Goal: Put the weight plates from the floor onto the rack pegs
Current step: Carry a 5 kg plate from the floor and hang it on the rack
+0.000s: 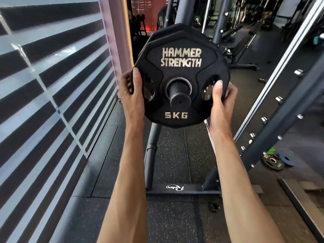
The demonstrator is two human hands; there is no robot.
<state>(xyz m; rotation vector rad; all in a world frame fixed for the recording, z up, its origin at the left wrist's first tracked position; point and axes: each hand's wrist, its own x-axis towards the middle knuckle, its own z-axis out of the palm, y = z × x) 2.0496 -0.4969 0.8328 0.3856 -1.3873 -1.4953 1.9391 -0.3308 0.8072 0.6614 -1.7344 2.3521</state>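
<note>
With left hand (131, 88) and right hand (223, 98) curled round the 5 kg plate (180, 67), push level along the peg (179, 96) to the rear plate (158, 33).

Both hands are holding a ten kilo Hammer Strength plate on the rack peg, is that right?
Not quite: the head view shows the plate marked 5 KG, not ten. Otherwise right: the left hand and right hand hold it on the rack peg.
</note>
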